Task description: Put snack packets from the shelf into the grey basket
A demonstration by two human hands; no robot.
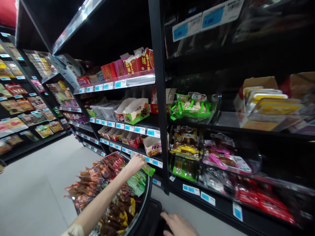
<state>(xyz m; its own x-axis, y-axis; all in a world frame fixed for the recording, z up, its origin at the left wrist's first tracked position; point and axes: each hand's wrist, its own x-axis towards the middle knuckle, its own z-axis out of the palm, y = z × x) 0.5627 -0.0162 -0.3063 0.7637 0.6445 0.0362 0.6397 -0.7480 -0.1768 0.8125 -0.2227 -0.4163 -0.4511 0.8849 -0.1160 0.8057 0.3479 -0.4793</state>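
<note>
My left hand (136,163) reaches forward over a round bin (145,196) heaped with snack packets. Its fingers are closed on a green snack packet (148,169), held at the bin's far rim, close to the shelf edge with blue price tags. My right hand (177,224) lies low at the bottom of the view, fingers spread flat on a dark surface beside the bin. It holds nothing. Red and brown packets (98,177) fill the bin's left side, and green packets (136,183) lie near my left wrist.
Black shelving (158,98) runs along the right, stocked with cartons (136,110), green packets (190,106) and trays (268,101). More shelves of packets (22,118) stand at the left. Pale floor (36,183) lies open between them.
</note>
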